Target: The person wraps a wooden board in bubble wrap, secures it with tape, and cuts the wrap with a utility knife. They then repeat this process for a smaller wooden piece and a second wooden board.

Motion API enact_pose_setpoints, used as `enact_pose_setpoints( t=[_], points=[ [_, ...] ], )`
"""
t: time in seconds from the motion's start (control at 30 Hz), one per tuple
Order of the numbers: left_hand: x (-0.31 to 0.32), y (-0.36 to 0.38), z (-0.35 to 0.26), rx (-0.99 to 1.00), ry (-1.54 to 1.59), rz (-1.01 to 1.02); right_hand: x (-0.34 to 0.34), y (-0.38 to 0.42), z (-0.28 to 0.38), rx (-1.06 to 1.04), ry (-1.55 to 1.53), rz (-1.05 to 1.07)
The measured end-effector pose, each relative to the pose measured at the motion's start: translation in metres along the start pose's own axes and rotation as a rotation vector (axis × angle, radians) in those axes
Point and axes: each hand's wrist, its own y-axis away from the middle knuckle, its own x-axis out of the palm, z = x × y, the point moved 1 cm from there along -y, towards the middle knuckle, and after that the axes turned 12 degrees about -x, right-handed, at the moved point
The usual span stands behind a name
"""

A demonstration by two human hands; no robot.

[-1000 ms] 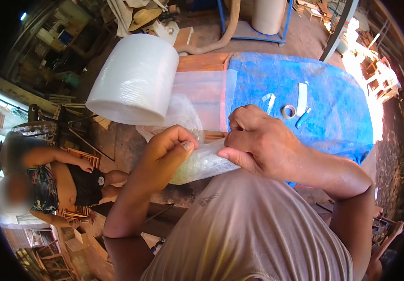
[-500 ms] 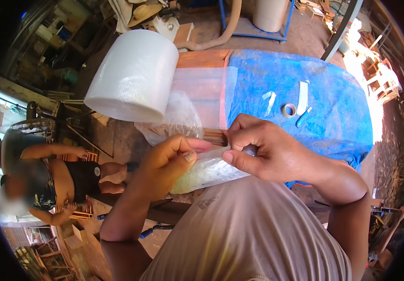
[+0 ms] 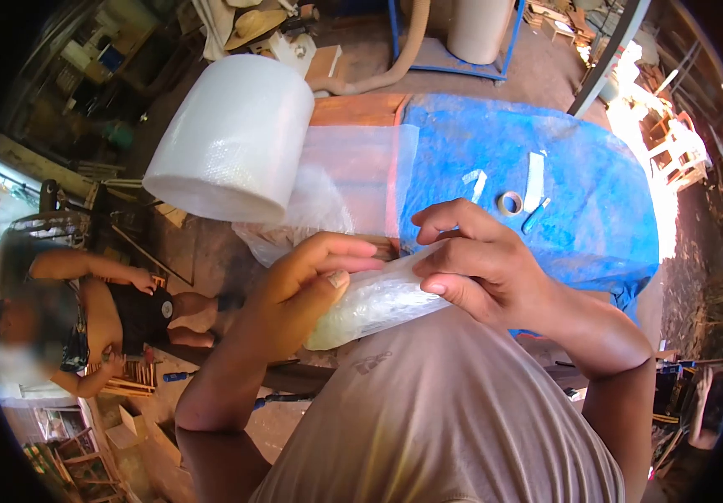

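A bundle in clear bubble wrap (image 3: 382, 303) lies between my hands, close against my shirt. What is inside the wrap cannot be made out. My left hand (image 3: 309, 281) grips its left end, thumb on the near side and fingers reaching over the top. At the other end, my right hand (image 3: 483, 267) has its thumb and lower fingers around the wrap, with the index finger lifted off. Beyond my hands, a loose sheet of bubble wrap (image 3: 349, 163) runs over the table from a big roll of bubble wrap (image 3: 227, 134).
A blue tarp (image 3: 579, 142) covers the table's right part. On it are a roll of tape (image 3: 509, 203), a blue cutter (image 3: 536, 216) and white strips (image 3: 534, 180). Another person (image 3: 97, 314) is at the left. A blue metal frame (image 3: 449, 65) stands behind the table.
My right hand has loosened from a tight pinch, its index finger now raised and stretched out. My left fingers have straightened over the bundle. The view has shifted slightly.
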Motion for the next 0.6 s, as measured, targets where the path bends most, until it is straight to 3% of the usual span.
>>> enact_pose_setpoints(
  t=[0.1,0.23,0.43,0.6],
  points=[
    [-0.002,-0.008,-0.005,-0.063,0.090,-0.026,-0.006,-0.002,-0.009,-0.139,0.189,0.051],
    [-0.009,-0.018,-0.007,-0.036,0.054,-0.028,-0.002,-0.005,-0.022,-0.098,0.256,0.031],
    [-0.021,-0.025,-0.006,-0.077,0.176,-0.182,0.017,-0.012,-0.043,-0.100,0.153,-0.095],
    [-0.034,-0.027,-0.006,-0.047,0.158,-0.147,0.025,-0.023,-0.050,-0.113,0.130,-0.133]
  ],
)
